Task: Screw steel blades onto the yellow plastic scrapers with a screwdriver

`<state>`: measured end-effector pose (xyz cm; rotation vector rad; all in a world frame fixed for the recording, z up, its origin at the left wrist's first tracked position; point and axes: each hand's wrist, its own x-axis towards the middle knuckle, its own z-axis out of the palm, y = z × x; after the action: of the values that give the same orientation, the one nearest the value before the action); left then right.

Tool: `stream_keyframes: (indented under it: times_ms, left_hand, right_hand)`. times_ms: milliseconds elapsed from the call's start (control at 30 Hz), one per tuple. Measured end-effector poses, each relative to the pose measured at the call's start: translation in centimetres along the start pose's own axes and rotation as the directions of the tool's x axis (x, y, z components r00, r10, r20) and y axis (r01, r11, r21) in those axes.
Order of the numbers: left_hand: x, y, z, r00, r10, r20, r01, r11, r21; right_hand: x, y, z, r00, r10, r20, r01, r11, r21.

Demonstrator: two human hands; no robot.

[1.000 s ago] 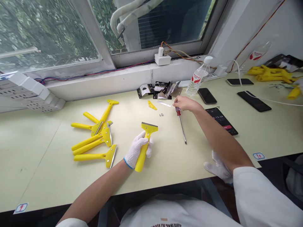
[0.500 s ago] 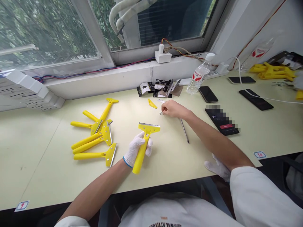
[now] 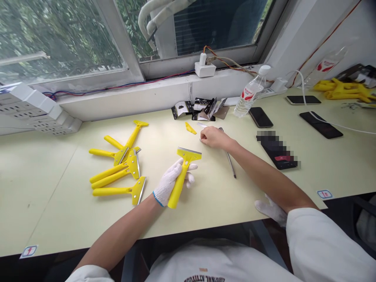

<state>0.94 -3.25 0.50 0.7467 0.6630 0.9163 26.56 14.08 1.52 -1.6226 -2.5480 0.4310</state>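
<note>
In my left hand (image 3: 170, 178), which wears a white knitted glove, is a yellow scraper (image 3: 178, 187) held by its handle. Its head points away from me, with a metal blade along the top edge and two small screws in the face. My bare right hand (image 3: 214, 137) rests low over the table, fingers pinched together beside a few tiny shiny metal pieces (image 3: 200, 140); the fingers hide most of them. Just beyond it lie a loose yellow scraper cover plate (image 3: 190, 128) and a thin metal blade (image 3: 201, 125). A screwdriver (image 3: 231, 164) lies partly under my right wrist.
Several yellow scrapers (image 3: 117, 191) lie piled on the left. Folded black cards (image 3: 202, 109) and a water bottle (image 3: 248, 96) stand by the sill. Phones (image 3: 261, 117) lie on the right. A white glove (image 3: 272, 211) sits at the front edge, below my right forearm.
My left hand has shifted the scraper slightly right and away from me, its fingers a little more spread. My right fingers have closed in over the tiny metal pieces, covering most of them.
</note>
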Motion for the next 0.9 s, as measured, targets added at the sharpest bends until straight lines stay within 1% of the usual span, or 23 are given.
stream_keyframes:
  times_ms: [100, 200, 300, 333, 400, 467, 533, 600, 667, 733, 800, 900]
  left_hand:
    - [0.0, 0.3, 0.2, 0.998, -0.016, -0.055, 0.011, 0.996, -0.094]
    - [-0.2, 0.8, 0.4, 0.996, -0.052, -0.078, 0.043, 0.993, -0.108]
    - [-0.3, 1.1, 0.1, 0.990, -0.114, -0.079, 0.104, 0.987, -0.124]
    - [-0.2, 1.1, -0.1, 0.988, -0.124, -0.089, 0.110, 0.984, -0.143]
    - [-0.1, 1.1, -0.5, 0.985, -0.109, -0.131, 0.084, 0.980, -0.183]
    - [0.1, 0.9, -0.9, 0.979, -0.078, -0.187, 0.042, 0.981, -0.191]
    - [0.2, 0.8, -0.9, 0.969, -0.054, -0.240, 0.013, 0.986, -0.168]
    - [0.3, 0.7, -0.6, 0.961, -0.035, -0.275, -0.001, 0.991, -0.131]
    - [0.3, 0.6, -0.3, 0.958, -0.007, -0.287, -0.025, 0.994, -0.106]
    - [0.2, 0.6, -0.1, 0.963, 0.009, -0.271, -0.042, 0.992, -0.115]
    - [0.2, 0.6, -0.1, 0.972, 0.007, -0.236, -0.044, 0.987, -0.154]
    - [0.2, 0.7, -0.2, 0.983, -0.004, -0.182, -0.033, 0.979, -0.200]
  right_hand:
    - [0.0, -0.3, 0.2, 1.000, -0.017, 0.026, 0.017, 0.999, -0.028]
    - [0.0, -0.6, 0.3, 0.998, -0.033, 0.053, 0.035, 0.999, -0.042]
    - [-0.1, -0.7, 0.1, 0.997, -0.038, 0.060, 0.039, 0.999, -0.021]
    - [-0.2, -0.7, -0.2, 0.998, -0.038, 0.054, 0.039, 0.999, -0.007]
    - [-0.4, -0.7, -1.0, 0.999, -0.039, 0.018, 0.038, 0.999, 0.028]
    - [-0.7, -0.8, -2.0, 0.997, -0.033, -0.064, 0.042, 0.989, 0.144]
    - [-1.0, -1.2, -2.8, 0.987, -0.035, -0.157, 0.084, 0.943, 0.321]
    - [-1.3, -1.8, -3.2, 0.978, -0.077, -0.196, 0.166, 0.852, 0.496]
    - [-1.5, -2.5, -3.2, 0.974, -0.161, -0.158, 0.224, 0.749, 0.623]
    - [-1.7, -3.3, -3.0, 0.969, -0.229, -0.096, 0.227, 0.664, 0.713]
    - [-2.0, -4.2, -3.1, 0.964, -0.264, -0.042, 0.206, 0.632, 0.748]
    - [-2.9, -5.7, -3.2, 0.953, -0.304, -0.005, 0.208, 0.640, 0.740]
